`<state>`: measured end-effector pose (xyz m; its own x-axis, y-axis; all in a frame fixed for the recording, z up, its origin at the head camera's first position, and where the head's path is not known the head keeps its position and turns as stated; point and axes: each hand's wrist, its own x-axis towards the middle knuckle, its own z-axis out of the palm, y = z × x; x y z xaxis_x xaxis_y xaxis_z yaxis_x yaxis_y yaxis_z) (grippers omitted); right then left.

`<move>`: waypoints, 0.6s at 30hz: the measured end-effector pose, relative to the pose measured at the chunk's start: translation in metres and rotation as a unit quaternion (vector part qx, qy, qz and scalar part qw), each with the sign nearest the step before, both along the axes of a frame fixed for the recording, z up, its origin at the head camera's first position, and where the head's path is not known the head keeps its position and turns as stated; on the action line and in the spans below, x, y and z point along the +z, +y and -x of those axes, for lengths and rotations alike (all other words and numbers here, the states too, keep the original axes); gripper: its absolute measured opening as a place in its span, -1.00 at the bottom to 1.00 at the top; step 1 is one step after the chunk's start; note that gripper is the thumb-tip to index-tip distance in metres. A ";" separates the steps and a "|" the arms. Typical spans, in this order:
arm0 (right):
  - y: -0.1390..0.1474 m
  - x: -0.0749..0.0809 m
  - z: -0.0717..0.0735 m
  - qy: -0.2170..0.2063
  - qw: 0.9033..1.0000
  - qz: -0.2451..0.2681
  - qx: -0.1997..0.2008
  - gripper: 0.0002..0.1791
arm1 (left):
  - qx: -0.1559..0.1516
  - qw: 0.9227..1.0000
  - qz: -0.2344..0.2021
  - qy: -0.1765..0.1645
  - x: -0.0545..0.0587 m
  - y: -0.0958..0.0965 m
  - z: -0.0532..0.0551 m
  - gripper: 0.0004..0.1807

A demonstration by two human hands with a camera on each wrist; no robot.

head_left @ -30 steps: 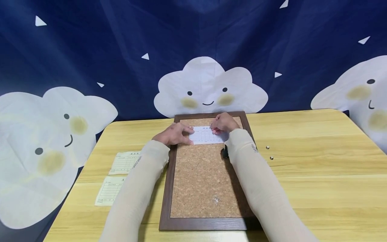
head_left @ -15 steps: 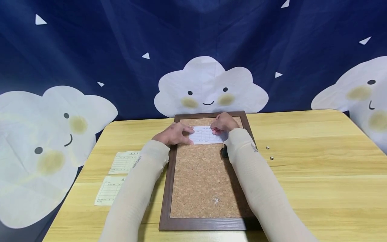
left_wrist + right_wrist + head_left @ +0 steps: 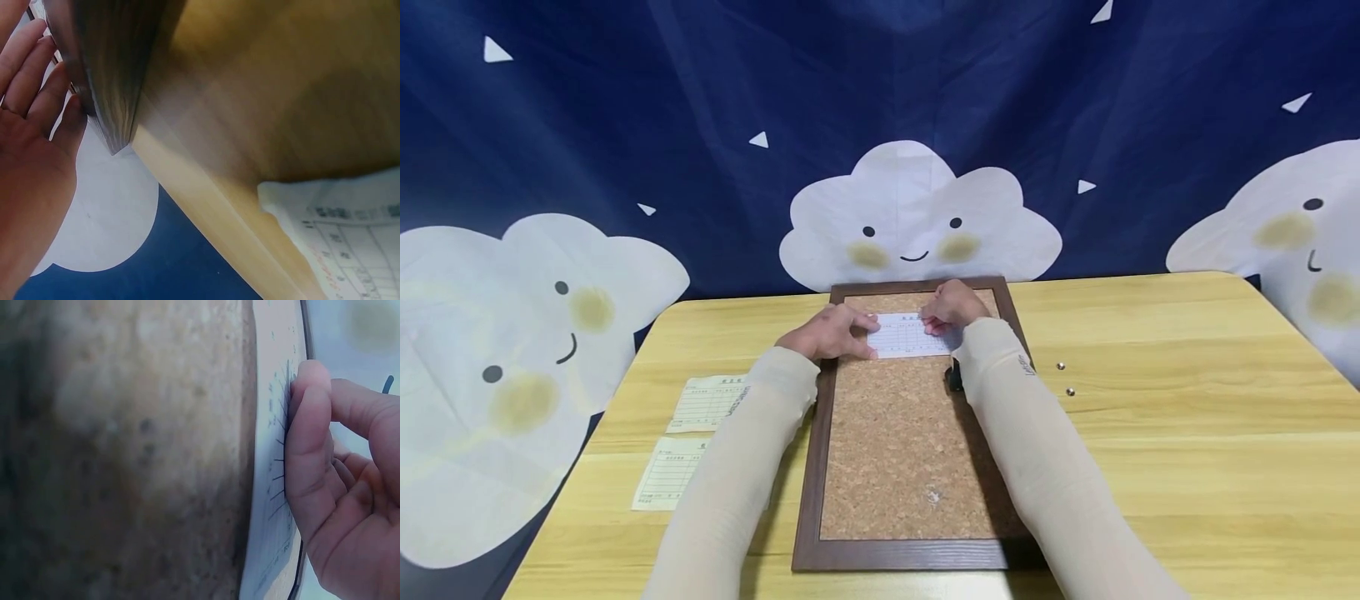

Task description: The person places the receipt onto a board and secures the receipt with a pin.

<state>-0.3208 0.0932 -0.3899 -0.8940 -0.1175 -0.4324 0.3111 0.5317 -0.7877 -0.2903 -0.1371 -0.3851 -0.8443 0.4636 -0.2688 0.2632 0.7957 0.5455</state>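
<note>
A white printed slip (image 3: 897,337) lies across the upper part of a framed corkboard (image 3: 910,442). My left hand (image 3: 831,332) holds down the slip's left end, thumb and fingers spread apart. In the left wrist view, its fingers (image 3: 37,87) extend past the dark frame edge. My right hand (image 3: 953,305) is at the slip's upper right, thumb and index finger pinched together against the paper. Its fingertips (image 3: 310,378) meet close to the printed lines in the right wrist view; I cannot tell what small thing is between them.
Two pale yellow printed slips (image 3: 703,406) lie left of the board, partly behind the left sleeve (image 3: 741,467). Right of the board, two small shiny metal pieces (image 3: 1071,392) rest on the wooden table (image 3: 1187,433). A blue curtain (image 3: 722,108) with clouds hangs behind.
</note>
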 end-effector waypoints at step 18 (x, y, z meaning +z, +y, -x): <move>0.001 -0.002 -0.003 0.014 1.000 -0.014 -0.005 -0.83 | -0.002 1.000 0.004 0.002 -0.001 0.002 0.000 -0.39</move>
<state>-0.3175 0.0942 -0.3923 -0.9066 -0.0965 -0.4108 0.2950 0.5511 -0.7805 -0.2898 -0.1353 -0.3860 -0.8432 0.4655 -0.2691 0.2687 0.7983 0.5389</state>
